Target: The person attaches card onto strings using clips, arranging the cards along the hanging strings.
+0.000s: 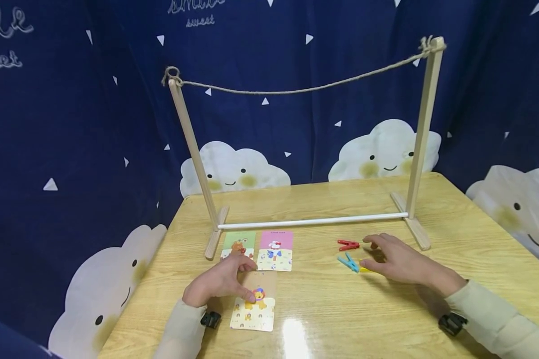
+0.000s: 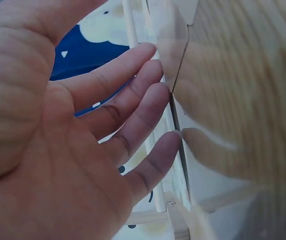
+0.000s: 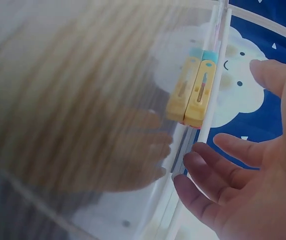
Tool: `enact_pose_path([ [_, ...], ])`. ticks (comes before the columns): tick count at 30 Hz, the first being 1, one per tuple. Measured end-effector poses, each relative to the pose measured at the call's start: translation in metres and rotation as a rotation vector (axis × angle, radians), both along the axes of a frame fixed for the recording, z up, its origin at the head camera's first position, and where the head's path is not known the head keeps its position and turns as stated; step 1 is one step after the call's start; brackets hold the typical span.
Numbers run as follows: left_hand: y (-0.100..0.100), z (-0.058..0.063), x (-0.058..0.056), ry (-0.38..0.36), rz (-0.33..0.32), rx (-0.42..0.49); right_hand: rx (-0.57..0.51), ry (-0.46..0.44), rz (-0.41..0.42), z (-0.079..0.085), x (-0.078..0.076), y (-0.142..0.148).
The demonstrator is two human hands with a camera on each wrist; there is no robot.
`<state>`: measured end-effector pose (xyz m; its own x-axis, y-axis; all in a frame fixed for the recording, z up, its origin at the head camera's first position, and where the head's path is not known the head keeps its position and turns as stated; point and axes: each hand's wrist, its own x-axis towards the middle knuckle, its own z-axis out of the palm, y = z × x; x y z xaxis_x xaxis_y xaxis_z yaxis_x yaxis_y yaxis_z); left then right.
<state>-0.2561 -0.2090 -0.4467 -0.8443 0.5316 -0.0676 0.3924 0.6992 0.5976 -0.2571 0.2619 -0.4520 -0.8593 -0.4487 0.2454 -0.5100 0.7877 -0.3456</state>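
Observation:
My left hand (image 1: 222, 279) is over the cards at the left, fingers loosely bent and thumb over the lion card (image 1: 252, 316). In the left wrist view its fingertips (image 2: 172, 140) are right at the tabletop, nothing gripped. Behind lie a pink card (image 1: 276, 254) with a white animal and a green card (image 1: 239, 239) with a bear, partly hidden by the hand. My right hand (image 1: 397, 257) has its fingers apart beside a red clothespin (image 1: 349, 245), a blue clothespin (image 1: 349, 263) and a yellow clothespin (image 3: 201, 95), mostly covered by the thumb in the head view.
A wooden stand with two posts (image 1: 424, 124) rises behind the cards and clothespins. Twine (image 1: 274, 92) sags between its tops, and a white rod (image 1: 314, 220) joins the feet. The wooden table (image 1: 332, 314) meets a dark blue curtain (image 1: 260, 45) with clouds.

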Motion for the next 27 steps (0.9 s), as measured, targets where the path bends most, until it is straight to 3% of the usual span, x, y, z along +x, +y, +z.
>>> enact_pose_path([
  [11, 0.001, -0.002, 0.0, 0.013, 0.006, -0.023, -0.025, -0.052, 0.049, -0.005, -0.003, 0.003],
  [18, 0.0, -0.005, -0.002, 0.022, -0.013, -0.006, -0.039, -0.039, 0.1, -0.009, -0.007, 0.006],
  [27, -0.001, -0.004, -0.003, -0.001, 0.0, -0.005, -0.041, -0.095, 0.141, -0.009, -0.012, 0.004],
])
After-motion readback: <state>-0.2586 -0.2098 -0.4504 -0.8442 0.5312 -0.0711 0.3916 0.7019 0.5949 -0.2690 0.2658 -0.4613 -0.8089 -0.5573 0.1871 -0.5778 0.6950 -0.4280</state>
